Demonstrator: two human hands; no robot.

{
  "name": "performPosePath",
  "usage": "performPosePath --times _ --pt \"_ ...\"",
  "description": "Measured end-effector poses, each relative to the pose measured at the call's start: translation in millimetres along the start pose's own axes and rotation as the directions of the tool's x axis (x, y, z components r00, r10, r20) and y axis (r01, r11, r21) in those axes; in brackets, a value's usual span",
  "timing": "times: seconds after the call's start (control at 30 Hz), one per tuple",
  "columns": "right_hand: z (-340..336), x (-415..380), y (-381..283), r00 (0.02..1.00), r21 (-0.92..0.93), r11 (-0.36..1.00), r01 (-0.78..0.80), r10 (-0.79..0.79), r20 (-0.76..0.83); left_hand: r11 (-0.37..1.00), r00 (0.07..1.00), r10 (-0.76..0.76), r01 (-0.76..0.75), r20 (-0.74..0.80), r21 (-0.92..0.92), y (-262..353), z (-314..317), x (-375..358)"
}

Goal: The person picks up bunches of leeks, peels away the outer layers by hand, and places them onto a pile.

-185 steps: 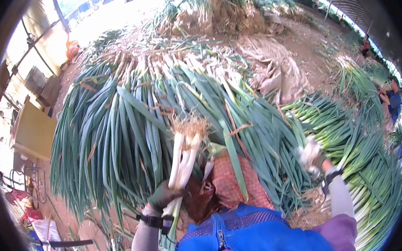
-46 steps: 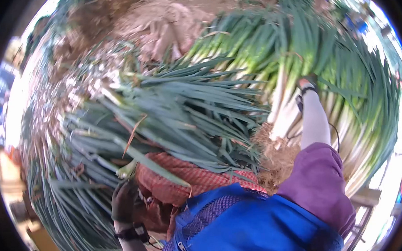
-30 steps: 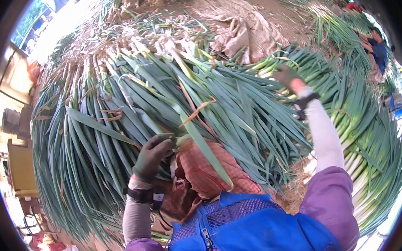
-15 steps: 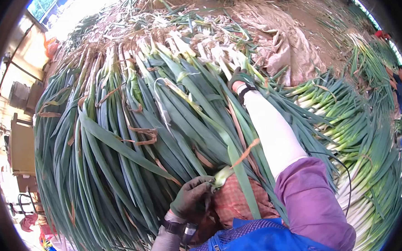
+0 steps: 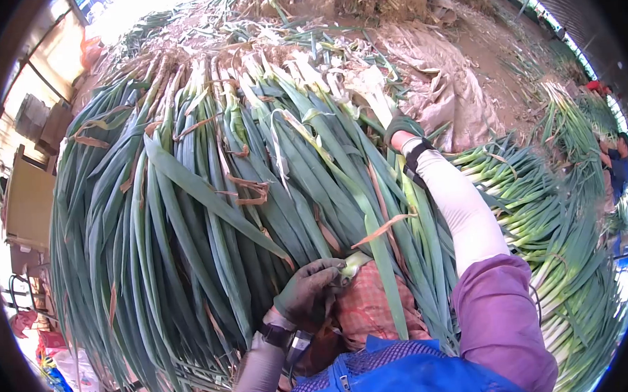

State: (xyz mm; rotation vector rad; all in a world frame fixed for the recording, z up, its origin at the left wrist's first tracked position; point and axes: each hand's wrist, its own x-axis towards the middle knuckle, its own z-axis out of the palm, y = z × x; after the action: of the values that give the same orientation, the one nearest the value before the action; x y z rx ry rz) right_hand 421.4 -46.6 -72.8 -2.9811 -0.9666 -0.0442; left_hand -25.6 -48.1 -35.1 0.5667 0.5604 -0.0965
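Since the leeks in the heap (image 5: 186, 195) lie root ends away from me, probably so the pale shanks face one way, their blue-green leaves fan down on my left. My left hand (image 5: 306, 293) pinches a pale green stub (image 5: 354, 266) by the checked cloth (image 5: 375, 299), which seems to shield my lap. Farther right, my right hand (image 5: 404, 129) curls around white stalks (image 5: 374, 97) at the heap's far edge, likely for a firm grip near the roots; its fingertips are hidden. The stalks look creamy, their leaves greener lower down.
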Motion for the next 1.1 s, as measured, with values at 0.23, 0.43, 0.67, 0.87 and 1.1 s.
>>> performPosePath --times 0.23,0.43,0.67,0.87,1.1 --pt "-124.9 -96.4 16.8 1.0 0.199 0.98 0.014 -0.017 0.016 0.974 0.985 0.148 -0.161 0.087 0.158 0.1 19.8 -9.9" --pt "-223.8 -198.0 -40.0 0.986 0.213 0.971 0.111 -0.134 0.095 0.581 0.696 0.635 -0.716 0.335 0.387 3.8 113.5 40.7" --pt "-214.6 -238.1 -43.2 0.717 0.674 0.681 0.287 -0.619 0.32 0.775 0.753 0.624 -0.63 0.208 -0.045 -19.2 102.1 36.8" --pt "-200.0 -275.5 -38.6 0.662 0.796 0.564 0.218 -0.685 0.304 0.823 0.758 0.568 -0.52 0.32 -0.229 -21.3 76.7 -0.7" --pt "-202.8 -322.9 -39.8 0.808 0.574 0.732 0.367 -0.556 0.192 0.789 0.763 0.615 -0.594 0.199 -0.157 -34.6 60.4 -15.5"
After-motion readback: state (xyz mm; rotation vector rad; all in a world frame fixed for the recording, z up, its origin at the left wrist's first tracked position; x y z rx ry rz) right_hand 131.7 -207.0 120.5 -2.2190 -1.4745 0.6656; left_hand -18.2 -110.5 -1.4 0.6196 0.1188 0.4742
